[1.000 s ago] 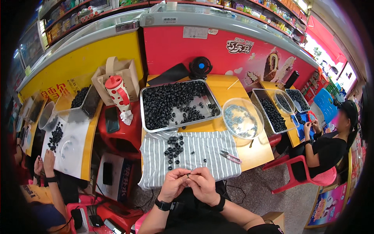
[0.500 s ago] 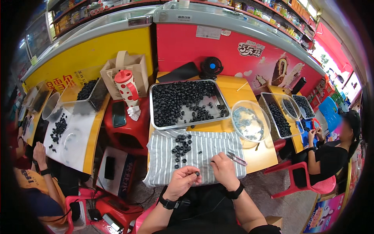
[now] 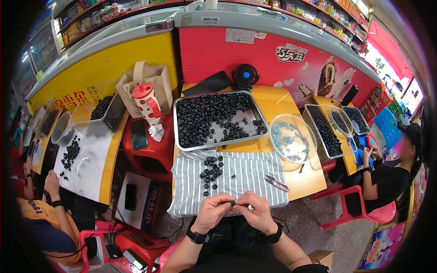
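Note:
My left hand (image 3: 212,212) pinches a small black ring-shaped part (image 3: 233,203) between thumb and fingertips, just over the near edge of a grey-and-white striped cloth (image 3: 255,166). From the other side my right hand (image 3: 256,212) meets it, its thumb and finger pressed together at the part; whatever else they grip is too small to make out. Several loose black ring-shaped parts (image 3: 212,173) lie on the cloth, left of its middle. To their right rests a tiny black piece (image 3: 233,176). Pink-handled snips (image 3: 277,183) lie on the cloth beyond my right hand.
A metal tray (image 3: 182,146) of black parts stands behind the cloth. Right of it sits a round clear tub (image 3: 314,148) with small shiny pieces. A black fan (image 3: 246,76), a red-lidded tumbler (image 3: 144,98) and a phone (image 3: 139,134) are nearby. Co-workers sit at both sides.
My right hand has left the cloth beside the snips and moved left and toward me, joining my left hand at the black part. My left hand has stayed nearly in place.

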`<state>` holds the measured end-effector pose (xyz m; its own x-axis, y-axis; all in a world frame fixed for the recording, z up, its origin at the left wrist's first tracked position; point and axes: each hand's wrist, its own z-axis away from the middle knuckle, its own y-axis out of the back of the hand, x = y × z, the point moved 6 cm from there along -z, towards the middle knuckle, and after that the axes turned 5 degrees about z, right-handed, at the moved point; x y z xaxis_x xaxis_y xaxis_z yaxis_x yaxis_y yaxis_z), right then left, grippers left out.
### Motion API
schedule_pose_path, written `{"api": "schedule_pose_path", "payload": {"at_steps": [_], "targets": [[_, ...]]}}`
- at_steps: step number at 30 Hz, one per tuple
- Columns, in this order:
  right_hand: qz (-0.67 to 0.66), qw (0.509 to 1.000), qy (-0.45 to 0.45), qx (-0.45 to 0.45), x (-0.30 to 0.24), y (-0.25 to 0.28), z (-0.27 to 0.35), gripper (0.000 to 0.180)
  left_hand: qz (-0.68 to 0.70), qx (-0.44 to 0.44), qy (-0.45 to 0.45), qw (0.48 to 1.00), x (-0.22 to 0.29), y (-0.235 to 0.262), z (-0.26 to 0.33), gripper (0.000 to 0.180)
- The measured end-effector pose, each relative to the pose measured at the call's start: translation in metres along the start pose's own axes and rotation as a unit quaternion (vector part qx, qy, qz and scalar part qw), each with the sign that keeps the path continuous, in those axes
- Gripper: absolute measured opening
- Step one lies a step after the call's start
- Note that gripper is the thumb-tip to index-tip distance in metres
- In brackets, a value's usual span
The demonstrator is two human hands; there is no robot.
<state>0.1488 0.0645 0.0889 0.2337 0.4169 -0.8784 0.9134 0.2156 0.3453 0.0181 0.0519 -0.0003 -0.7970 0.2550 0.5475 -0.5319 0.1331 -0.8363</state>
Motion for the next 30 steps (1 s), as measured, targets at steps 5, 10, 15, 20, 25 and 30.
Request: {"api": "schedule_pose_path", "payload": {"at_steps": [5,10,15,20,25,30], "targets": [[0.040,0.999,0.006,-0.014,0.0021,-0.0029,0.0026,0.014,-0.026,-0.007,-0.010,1.000,-0.0005,-0.0002,-0.0002,0.019],[0.070,0.997,0.035,-0.016,-0.0011,-0.0035,0.0031,0.015,-0.047,-0.021,-0.022,0.998,0.0015,-0.0014,0.0006,0.019],[0.043,0.997,0.011,-0.060,0.0000,-0.0037,0.0009,0.014,-0.033,-0.039,-0.008,0.999,0.0052,-0.0060,0.0024,0.018],[0.027,0.995,-0.001,-0.094,0.0001,-0.0024,-0.0016,0.014,-0.039,-0.044,-0.011,0.998,0.0064,-0.0095,0.0015,0.018],[0.024,0.995,0.006,-0.095,-0.0005,-0.0033,-0.0028,0.014,-0.061,-0.050,-0.021,0.997,0.0068,-0.0078,0.0029,0.020],[-0.050,0.980,-0.094,-0.166,0.0002,-0.0076,-0.0053,0.023,-0.041,-0.029,0.024,0.998,0.0038,-0.0059,0.0064,0.036]]}}
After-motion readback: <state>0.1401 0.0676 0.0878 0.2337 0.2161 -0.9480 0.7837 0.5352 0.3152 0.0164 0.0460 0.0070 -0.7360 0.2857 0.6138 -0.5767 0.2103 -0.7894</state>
